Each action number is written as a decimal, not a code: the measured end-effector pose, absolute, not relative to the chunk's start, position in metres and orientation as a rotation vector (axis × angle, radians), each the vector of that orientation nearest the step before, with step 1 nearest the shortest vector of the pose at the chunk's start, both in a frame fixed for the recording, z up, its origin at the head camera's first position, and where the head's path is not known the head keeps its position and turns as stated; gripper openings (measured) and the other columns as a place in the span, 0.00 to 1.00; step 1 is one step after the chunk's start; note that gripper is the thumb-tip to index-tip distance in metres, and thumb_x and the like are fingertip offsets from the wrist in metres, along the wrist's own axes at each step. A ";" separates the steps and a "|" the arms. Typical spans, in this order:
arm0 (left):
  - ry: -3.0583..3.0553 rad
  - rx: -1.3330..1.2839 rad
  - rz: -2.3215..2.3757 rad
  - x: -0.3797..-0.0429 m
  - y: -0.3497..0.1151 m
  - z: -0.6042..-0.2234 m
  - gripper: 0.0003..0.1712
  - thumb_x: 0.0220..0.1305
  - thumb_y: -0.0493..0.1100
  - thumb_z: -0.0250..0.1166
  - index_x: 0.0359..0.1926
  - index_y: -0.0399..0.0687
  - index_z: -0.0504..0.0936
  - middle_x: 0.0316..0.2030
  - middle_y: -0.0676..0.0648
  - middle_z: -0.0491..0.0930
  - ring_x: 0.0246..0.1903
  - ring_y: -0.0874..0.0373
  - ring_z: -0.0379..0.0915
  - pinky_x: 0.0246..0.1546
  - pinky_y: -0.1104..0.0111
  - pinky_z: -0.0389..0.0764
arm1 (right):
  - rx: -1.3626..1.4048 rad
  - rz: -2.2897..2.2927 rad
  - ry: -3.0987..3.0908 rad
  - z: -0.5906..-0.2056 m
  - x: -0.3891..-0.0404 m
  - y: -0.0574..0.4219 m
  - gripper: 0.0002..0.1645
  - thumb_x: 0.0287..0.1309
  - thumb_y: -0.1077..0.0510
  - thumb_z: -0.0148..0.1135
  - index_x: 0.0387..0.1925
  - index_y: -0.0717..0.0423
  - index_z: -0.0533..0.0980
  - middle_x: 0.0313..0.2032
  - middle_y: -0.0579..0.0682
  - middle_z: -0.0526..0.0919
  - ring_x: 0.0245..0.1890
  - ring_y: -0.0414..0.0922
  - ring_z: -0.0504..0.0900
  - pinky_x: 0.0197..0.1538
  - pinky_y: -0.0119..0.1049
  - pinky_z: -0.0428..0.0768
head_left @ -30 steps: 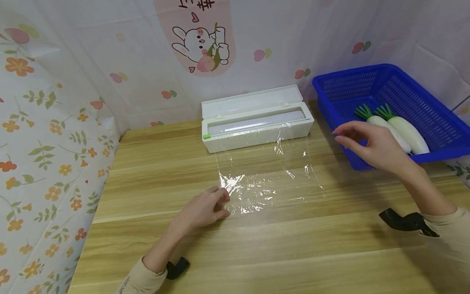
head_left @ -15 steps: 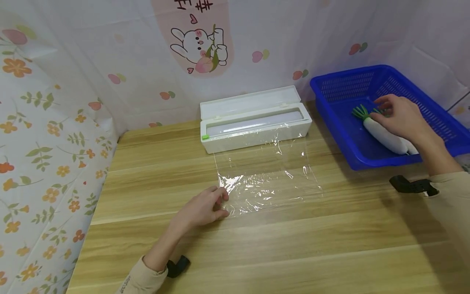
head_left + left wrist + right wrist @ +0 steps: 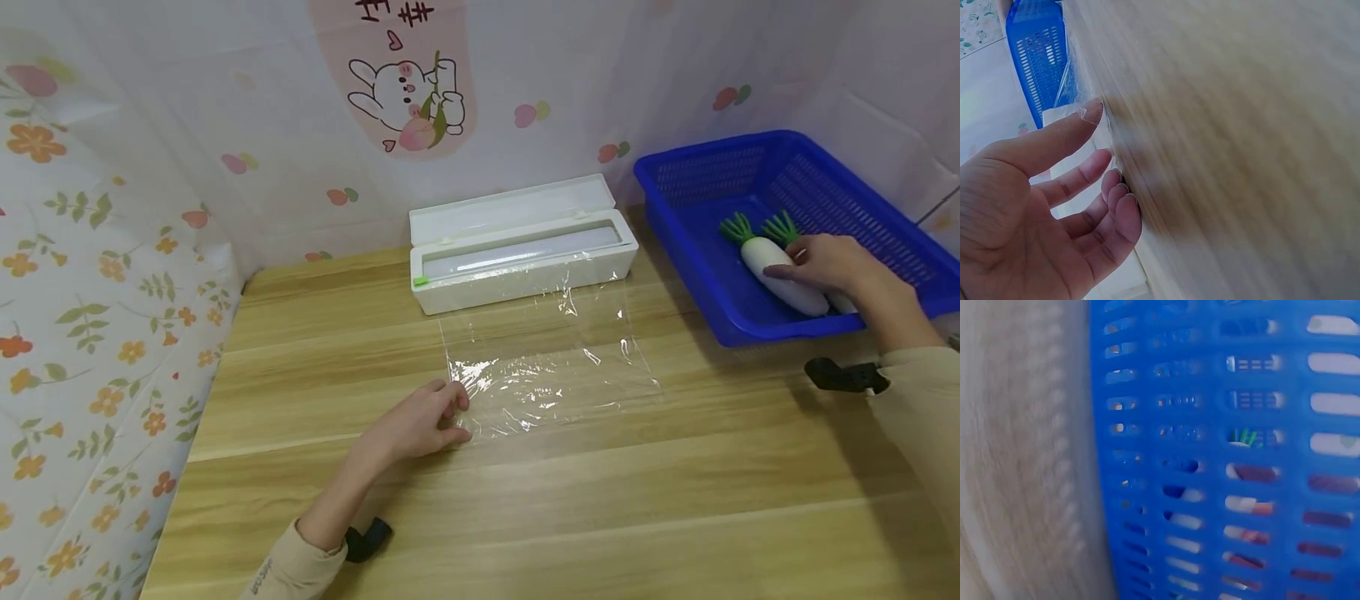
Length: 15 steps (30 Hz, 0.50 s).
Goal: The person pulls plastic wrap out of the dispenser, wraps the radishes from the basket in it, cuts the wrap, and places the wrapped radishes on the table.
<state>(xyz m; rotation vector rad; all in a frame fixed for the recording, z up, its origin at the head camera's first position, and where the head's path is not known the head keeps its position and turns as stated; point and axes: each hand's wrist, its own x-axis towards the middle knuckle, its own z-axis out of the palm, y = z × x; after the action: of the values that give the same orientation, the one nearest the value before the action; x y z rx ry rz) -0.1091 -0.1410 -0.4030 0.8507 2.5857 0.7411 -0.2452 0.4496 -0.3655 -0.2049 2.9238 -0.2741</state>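
A sheet of clear cling film (image 3: 555, 367) lies on the wooden table, drawn out from the roll in a white cling film dispenser (image 3: 525, 279) whose lid stands up. My left hand (image 3: 420, 421) rests at the sheet's near left corner. In the left wrist view its thumb (image 3: 1060, 140) touches a bit of film, and the fingers, slightly bent and apart from the thumb, touch the table. Inside the blue basket (image 3: 682, 267), my right hand (image 3: 843, 271) grips the nearer white radish (image 3: 783, 279), thumb on its top. The second radish is mostly hidden under that hand.
A green slider (image 3: 421, 281) sits at the dispenser's left end. Patterned cloth (image 3: 285, 125) hangs behind the table and along its left side. The basket's slotted wall (image 3: 1210, 450) fills most of the right wrist view.
My right hand has moved right from above the basket's near left edge, then down into the basket onto a white radish, which has shifted slightly. My left hand has stayed at the film's corner.
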 end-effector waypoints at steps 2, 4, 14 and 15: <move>2.581 0.859 0.746 -0.109 -0.141 -0.403 0.17 0.61 0.40 0.74 0.44 0.43 0.74 0.32 0.49 0.70 0.32 0.59 0.66 0.35 0.68 0.72 | -0.225 -0.261 2.872 -0.365 -0.245 0.447 0.34 0.66 0.42 0.60 0.38 0.76 0.74 0.29 0.66 0.80 0.30 0.62 0.78 0.39 0.54 0.75; 2.579 0.867 0.751 -0.109 -0.141 -0.402 0.17 0.61 0.40 0.74 0.44 0.43 0.74 0.32 0.49 0.70 0.32 0.59 0.66 0.35 0.68 0.72 | -0.228 -0.272 2.862 -0.365 -0.243 0.444 0.29 0.64 0.42 0.63 0.26 0.66 0.73 0.21 0.55 0.74 0.23 0.52 0.72 0.32 0.45 0.70; 2.568 0.841 0.759 -0.107 -0.141 -0.401 0.17 0.61 0.40 0.74 0.44 0.43 0.74 0.33 0.48 0.71 0.32 0.58 0.67 0.35 0.68 0.72 | -0.057 -0.577 3.047 -0.353 -0.233 0.430 0.44 0.65 0.36 0.61 0.48 0.80 0.73 0.39 0.77 0.79 0.34 0.66 0.79 0.29 0.49 0.75; 2.566 0.842 0.759 -0.107 -0.141 -0.401 0.17 0.61 0.40 0.74 0.44 0.43 0.74 0.33 0.48 0.71 0.32 0.58 0.67 0.35 0.68 0.72 | -0.047 -0.620 3.077 -0.352 -0.232 0.426 0.43 0.65 0.37 0.61 0.48 0.80 0.73 0.40 0.78 0.79 0.34 0.66 0.79 0.28 0.48 0.75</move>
<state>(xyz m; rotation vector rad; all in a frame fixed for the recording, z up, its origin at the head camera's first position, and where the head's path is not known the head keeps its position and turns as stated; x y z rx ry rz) -0.1073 -0.1410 -0.4015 0.8416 2.5658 0.7595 -0.2321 0.4264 -0.3520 -0.0472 3.0768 -0.6204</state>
